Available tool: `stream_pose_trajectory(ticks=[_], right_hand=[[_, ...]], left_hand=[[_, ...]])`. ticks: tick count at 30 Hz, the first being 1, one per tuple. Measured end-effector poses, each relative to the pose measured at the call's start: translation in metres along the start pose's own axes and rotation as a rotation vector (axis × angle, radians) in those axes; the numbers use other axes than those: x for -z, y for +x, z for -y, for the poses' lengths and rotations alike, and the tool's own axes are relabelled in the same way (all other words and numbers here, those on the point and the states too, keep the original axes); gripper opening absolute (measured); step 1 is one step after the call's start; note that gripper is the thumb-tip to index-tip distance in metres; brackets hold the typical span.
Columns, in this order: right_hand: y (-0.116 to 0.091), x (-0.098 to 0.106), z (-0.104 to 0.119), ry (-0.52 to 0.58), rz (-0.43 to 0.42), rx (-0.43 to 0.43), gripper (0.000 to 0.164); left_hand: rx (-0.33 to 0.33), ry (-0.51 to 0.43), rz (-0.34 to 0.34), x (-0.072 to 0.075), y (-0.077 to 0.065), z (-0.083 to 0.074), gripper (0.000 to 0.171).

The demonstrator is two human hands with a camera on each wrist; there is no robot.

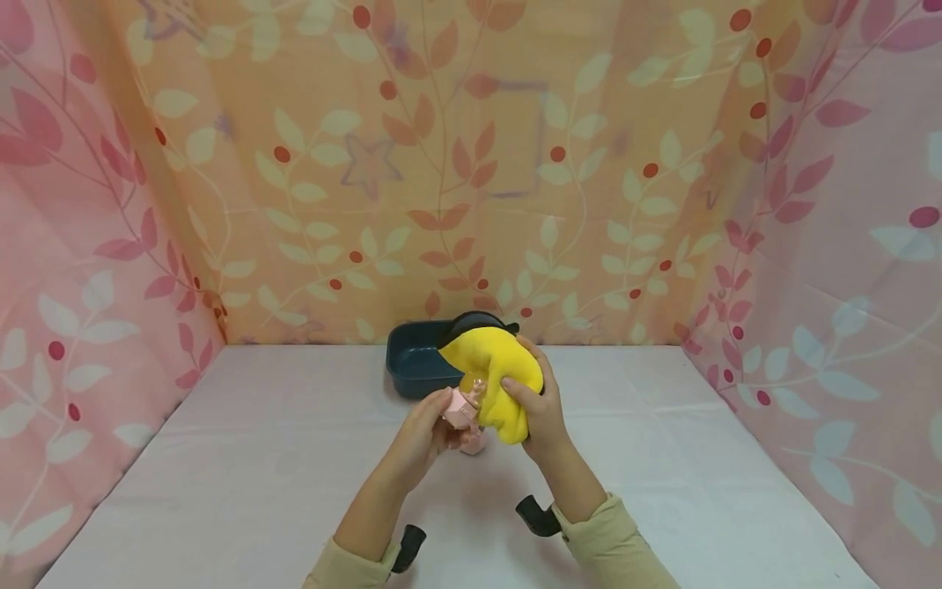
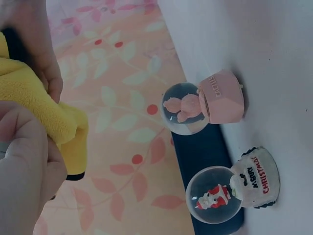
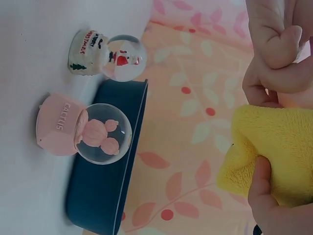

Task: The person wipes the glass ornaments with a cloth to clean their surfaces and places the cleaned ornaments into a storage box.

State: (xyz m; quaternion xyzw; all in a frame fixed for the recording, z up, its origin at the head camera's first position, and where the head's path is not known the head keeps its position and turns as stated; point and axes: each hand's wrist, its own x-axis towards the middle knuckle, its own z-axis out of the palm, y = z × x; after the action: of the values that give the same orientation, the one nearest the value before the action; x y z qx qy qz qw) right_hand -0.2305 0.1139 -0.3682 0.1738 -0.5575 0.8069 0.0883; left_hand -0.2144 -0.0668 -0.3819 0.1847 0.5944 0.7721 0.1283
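Note:
My left hand (image 1: 423, 429) grips a pink snow globe (image 1: 459, 411) by its faceted base, over the table. A thick yellow cloth (image 1: 495, 368) with black on its edge and back is bunched in my right hand (image 1: 540, 401), the thumb pressing on its front. The cloth lies against the globe's dome, covering most of it. In the right wrist view, the right thumb pinches the cloth (image 3: 279, 147), close below my left hand (image 3: 279, 54). The held globe is mostly hidden in both wrist views.
Two more snow globes stand on the table: a pink one marked CACTUS (image 3: 61, 122) and a white-based Christmas one (image 3: 88, 51) with a Santa figure. Behind them sits a dark blue rectangular bin (image 1: 419, 380). Patterned curtains (image 1: 441, 164) enclose the table's back and sides.

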Motion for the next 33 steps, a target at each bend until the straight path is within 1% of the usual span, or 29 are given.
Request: stream_pose_trajectory(ticks=[3, 7, 10, 15, 18, 20, 23, 25, 27, 29, 30, 33], right_hand=[[0.0004, 0.0012, -0.0008, 0.018, -0.012, -0.028, 0.060], [0.0007, 0.0029, -0.0025, 0.034, -0.035, -0.073, 0.060], [0.0006, 0.0047, -0.0050, 0.032, -0.063, -0.110, 0.060], [-0.0004, 0.0080, -0.0086, 0.041, -0.101, -0.145, 0.059], [-0.0021, 0.0079, -0.0070, 0.059, -0.116, -0.135, 0.058], [-0.0037, 0.0076, -0.0053, 0.061, -0.115, -0.096, 0.057], [-0.0061, 0.0068, -0.0043, 0.055, -0.076, 0.014, 0.057], [-0.0073, 0.0060, -0.0046, 0.035, -0.023, 0.102, 0.060], [-0.0078, 0.0046, -0.0054, 0.001, 0.045, 0.169, 0.063], [-0.0081, 0.0035, -0.0065, -0.051, 0.113, 0.199, 0.068], [-0.0085, 0.0029, -0.0067, -0.076, 0.142, 0.202, 0.071], [-0.0092, 0.0018, -0.0068, -0.132, 0.208, 0.170, 0.078]], left_hand=[[-0.002, -0.061, 0.037, 0.0022, -0.0002, 0.0008, 0.053], [0.001, -0.127, 0.057, 0.0038, -0.0011, 0.0008, 0.053], [0.013, -0.147, 0.028, 0.0024, -0.0019, -0.0009, 0.051], [0.027, -0.150, -0.024, 0.0005, -0.0019, -0.0032, 0.058], [0.029, -0.151, -0.044, 0.0009, -0.0016, -0.0031, 0.061], [0.041, -0.169, -0.063, 0.0004, -0.0009, -0.0028, 0.061], [0.058, -0.202, -0.085, -0.0010, -0.0001, -0.0024, 0.060], [0.067, -0.222, -0.088, -0.0021, 0.0006, -0.0023, 0.061], [0.071, -0.232, -0.081, -0.0029, 0.0011, -0.0021, 0.061], [0.072, -0.233, -0.061, -0.0032, 0.0013, -0.0018, 0.062], [0.073, -0.234, -0.045, -0.0032, 0.0014, -0.0017, 0.062], [0.058, -0.212, 0.020, -0.0023, 0.0012, -0.0012, 0.055]])
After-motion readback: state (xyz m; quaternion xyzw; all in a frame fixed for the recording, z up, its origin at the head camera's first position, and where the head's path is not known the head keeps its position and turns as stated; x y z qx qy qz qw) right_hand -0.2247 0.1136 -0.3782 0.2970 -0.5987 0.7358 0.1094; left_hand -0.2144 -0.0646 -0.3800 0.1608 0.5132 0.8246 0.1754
